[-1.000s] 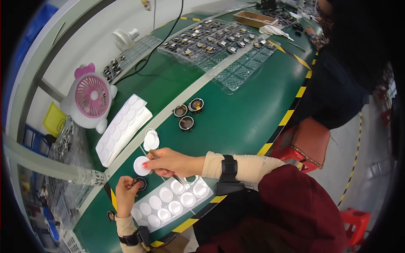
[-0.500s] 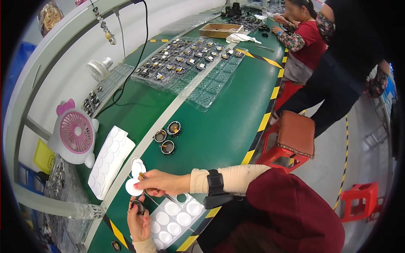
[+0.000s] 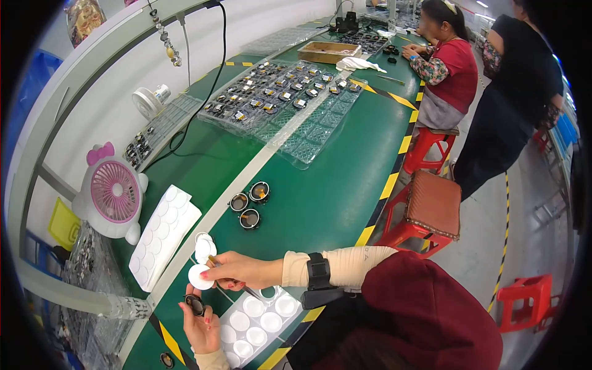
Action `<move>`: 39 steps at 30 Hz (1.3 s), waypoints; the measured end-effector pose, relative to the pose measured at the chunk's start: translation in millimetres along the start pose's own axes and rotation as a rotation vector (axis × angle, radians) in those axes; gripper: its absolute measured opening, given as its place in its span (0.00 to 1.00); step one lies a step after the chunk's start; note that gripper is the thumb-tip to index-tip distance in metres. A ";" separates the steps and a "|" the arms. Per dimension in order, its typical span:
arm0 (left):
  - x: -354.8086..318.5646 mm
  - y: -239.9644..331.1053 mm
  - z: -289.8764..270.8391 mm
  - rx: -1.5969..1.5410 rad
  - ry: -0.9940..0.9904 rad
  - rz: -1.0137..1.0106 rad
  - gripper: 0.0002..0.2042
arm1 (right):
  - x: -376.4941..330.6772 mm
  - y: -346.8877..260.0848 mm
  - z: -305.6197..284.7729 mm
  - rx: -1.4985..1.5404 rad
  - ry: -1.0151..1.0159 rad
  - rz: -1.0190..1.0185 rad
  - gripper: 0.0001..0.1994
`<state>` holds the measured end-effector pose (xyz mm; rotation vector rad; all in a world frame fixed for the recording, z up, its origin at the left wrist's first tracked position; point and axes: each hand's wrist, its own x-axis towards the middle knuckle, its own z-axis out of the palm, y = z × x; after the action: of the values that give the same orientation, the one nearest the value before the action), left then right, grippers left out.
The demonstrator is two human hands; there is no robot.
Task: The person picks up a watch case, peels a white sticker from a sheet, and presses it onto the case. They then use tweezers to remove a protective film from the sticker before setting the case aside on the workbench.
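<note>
My right hand (image 3: 237, 270) pinches a white round disc (image 3: 200, 277) by its edge. A thin tool with a brownish end, perhaps tweezers, is also held in it and runs under the palm. Just below, my left hand (image 3: 202, 330) grips a small dark ring-shaped part (image 3: 195, 304) between thumb and fingers, its opening turned up. More white discs (image 3: 205, 248) lie overlapped beyond the right hand. Under the right wrist a sheet of round white stickers (image 3: 256, 330) rests on the green table; one circle near its top is vacant.
Three round dark housings (image 3: 249, 218) stand on the table ahead. At left are a white sheet of circles (image 3: 163, 237) and a pink-and-white fan (image 3: 115, 192). Clear trays of small parts (image 3: 271, 98) lie farther off. A co-worker (image 3: 447, 68) sits at the far right; another person stands behind.
My left hand has tilted the dark part so its opening shows more. The right hand still holds the disc. The view has shifted slightly, and the standing person has moved away from the table.
</note>
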<state>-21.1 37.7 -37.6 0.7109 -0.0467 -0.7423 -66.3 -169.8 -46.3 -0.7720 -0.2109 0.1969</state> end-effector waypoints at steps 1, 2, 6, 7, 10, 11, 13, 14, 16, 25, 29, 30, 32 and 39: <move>-0.3 -1.2 -2.4 0.000 0.012 0.005 0.25 | 0.3 0.7 -0.8 0.000 0.002 0.005 0.13; -0.5 -1.8 -4.1 0.000 0.024 0.010 0.25 | 0.6 0.9 -1.1 0.000 0.004 0.009 0.13; -4.8 -2.5 26.3 0.146 0.089 -0.027 0.24 | -0.4 0.6 0.2 0.000 0.029 0.015 0.13; -4.8 -2.8 25.5 0.146 0.088 -0.026 0.24 | -0.7 0.4 0.8 0.000 0.040 0.017 0.13; -4.0 -4.2 19.1 0.075 0.047 0.003 0.25 | -2.3 -1.1 1.8 -0.006 0.030 0.004 0.13; -4.3 -4.2 17.6 0.074 0.047 0.002 0.25 | -3.2 -1.4 1.8 -0.008 0.026 -0.001 0.13; -5.7 -2.5 14.9 0.119 0.010 0.026 0.23 | -3.7 -1.6 2.4 -0.003 0.021 0.005 0.13; -6.6 -1.7 14.2 0.140 -0.005 0.039 0.23 | -3.3 -1.7 3.6 0.004 0.014 0.012 0.12; -5.2 -1.4 10.8 0.161 0.013 0.040 0.22 | -1.5 -0.7 5.2 0.017 -0.001 0.033 0.12; 1.1 -6.9 7.5 0.257 0.032 0.072 0.22 | -0.6 2.7 4.5 -0.015 0.067 0.093 0.09; -6.1 -4.2 23.2 0.212 0.053 0.017 0.24 | 1.2 2.4 6.9 -0.030 0.091 0.128 0.08; -6.4 -4.2 19.6 0.229 0.079 0.019 0.25 | 1.6 2.8 8.0 -0.035 0.098 0.129 0.08; -5.4 -3.4 15.1 0.264 0.123 0.016 0.27 | 3.3 3.6 8.4 -0.043 0.099 0.126 0.09; -0.6 -5.9 14.9 0.311 0.140 0.024 0.23 | -0.6 -2.2 6.6 -0.058 0.186 0.056 0.10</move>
<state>-29.4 26.4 -29.6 1.0551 -0.0438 -0.6671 -68.4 -167.1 -40.1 -0.8498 -0.0194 0.1711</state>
